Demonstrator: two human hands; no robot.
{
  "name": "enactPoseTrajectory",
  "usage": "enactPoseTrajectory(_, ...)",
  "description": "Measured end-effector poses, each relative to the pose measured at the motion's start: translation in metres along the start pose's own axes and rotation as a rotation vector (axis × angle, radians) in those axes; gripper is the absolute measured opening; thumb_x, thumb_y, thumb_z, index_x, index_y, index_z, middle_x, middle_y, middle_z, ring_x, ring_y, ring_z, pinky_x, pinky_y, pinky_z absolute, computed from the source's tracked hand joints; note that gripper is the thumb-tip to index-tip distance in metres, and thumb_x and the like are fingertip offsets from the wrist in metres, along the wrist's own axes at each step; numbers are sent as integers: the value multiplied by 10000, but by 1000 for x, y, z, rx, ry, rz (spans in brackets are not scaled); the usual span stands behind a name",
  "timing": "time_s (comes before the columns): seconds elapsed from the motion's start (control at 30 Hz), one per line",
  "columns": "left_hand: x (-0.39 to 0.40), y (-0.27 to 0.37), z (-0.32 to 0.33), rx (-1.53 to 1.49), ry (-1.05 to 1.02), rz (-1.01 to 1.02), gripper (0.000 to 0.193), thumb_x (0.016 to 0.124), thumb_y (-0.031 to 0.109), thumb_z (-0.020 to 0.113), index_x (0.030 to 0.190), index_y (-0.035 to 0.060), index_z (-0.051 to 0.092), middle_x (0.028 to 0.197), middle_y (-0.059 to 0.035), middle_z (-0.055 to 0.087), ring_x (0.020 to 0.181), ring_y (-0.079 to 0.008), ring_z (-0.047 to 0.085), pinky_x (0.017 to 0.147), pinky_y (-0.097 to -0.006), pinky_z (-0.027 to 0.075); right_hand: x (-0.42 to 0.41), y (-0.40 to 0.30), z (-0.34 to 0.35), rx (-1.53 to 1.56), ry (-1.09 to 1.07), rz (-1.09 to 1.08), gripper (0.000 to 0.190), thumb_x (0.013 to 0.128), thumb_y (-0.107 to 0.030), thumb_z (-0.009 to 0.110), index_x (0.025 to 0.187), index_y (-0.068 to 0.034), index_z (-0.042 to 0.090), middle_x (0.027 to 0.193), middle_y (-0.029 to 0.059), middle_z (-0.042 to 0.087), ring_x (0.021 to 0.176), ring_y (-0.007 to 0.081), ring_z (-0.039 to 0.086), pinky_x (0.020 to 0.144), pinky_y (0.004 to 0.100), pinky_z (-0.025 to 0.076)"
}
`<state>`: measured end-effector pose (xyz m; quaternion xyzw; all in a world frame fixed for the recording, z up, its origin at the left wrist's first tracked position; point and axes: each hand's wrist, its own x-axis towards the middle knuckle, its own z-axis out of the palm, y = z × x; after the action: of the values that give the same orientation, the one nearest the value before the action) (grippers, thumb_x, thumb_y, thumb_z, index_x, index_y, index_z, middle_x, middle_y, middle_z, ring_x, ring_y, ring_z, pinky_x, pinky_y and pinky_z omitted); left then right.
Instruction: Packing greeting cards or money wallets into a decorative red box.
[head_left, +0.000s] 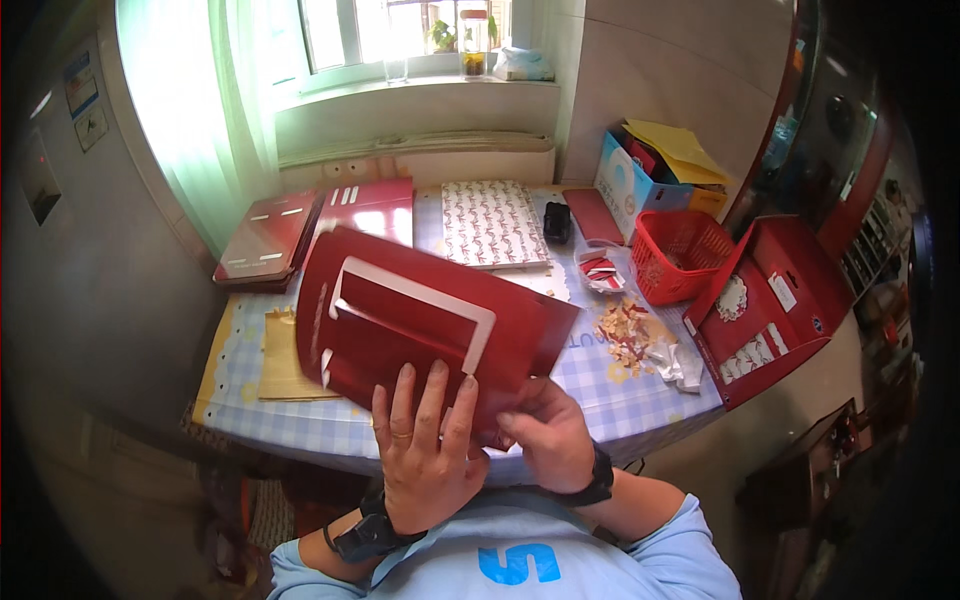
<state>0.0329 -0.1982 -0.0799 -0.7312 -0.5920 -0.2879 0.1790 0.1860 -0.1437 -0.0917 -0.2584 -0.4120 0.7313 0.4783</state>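
A dark red die-cut card sheet (420, 292) with a white-edged cutout is held tilted above the table, in front of my body. My right hand (555, 435) pinches its lower right corner between thumb and fingers. My left hand (431, 442) lies with fingers spread against the lower part of the sheet; whether its thumb grips the edge is hidden. Beneath the sheet's left side lies a yellowish paper piece (289, 360). Stacked red card pieces (262, 232) and another red sheet (375, 202) lie behind it. A leaf-patterned white sheet or stack (495, 225) is at the back.
To the right stand a red plastic basket (675, 255), a blue box of papers (645, 180), a small tub of scraps (600, 270) and an open red carton (765, 315). Paper scraps (626, 334) and crumpled white paper (679, 366) lie nearby. A black object (556, 222) sits behind.
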Motion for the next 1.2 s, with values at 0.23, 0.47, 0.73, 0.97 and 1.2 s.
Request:
enactPoseTrajectory(0.23,-6,14,2,-125,9,-19,797,629,316,702,1357,80,482,1405,-262,412,1358,-443,322,1126,-612,113,-25,23,1,148,54,-10,167,864,45,605,988,-53,554,907,40,624,760,82,570,649,221,460)
enactPoseTrajectory(0.47,-9,17,0,-86,-55,-15,564,727,138,633,1280,49,569,1379,-186,495,1325,-390,405,1119,-605,158,-29,41,3,237,34,74,167,890,45,577,1037,-31,563,924,46,641,804,100,612,686,239,508)
enactPoseTrajectory(0.73,-34,-14,-7,-191,-32,49,367,812,17,592,1176,26,636,1186,-127,650,1145,-272,605,1075,-509,343,-38,-10,-18,-120,-559,296,381,952,-71,568,1319,6,504,1166,66,612,913,104,607,783,248,500)
enactPoseTrajectory(0.97,-47,-64,-43,-78,99,453,145,864,93,646,1001,108,601,1037,-84,714,1010,-214,677,1056,-411,360,-31,-63,-53,-966,-300,-321,198,819,-51,707,1013,-20,675,897,99,687,773,169,652,704,289,522)
enactPoseTrajectory(1.2,-27,-110,-25,-15,163,704,205,859,128,559,956,165,383,1127,-72,657,1035,-202,608,928,-414,417,23,-78,-87,-1043,-170,-300,847,762,-292,803,1434,-43,350,1374,145,411,1099,218,541,827,321,498)
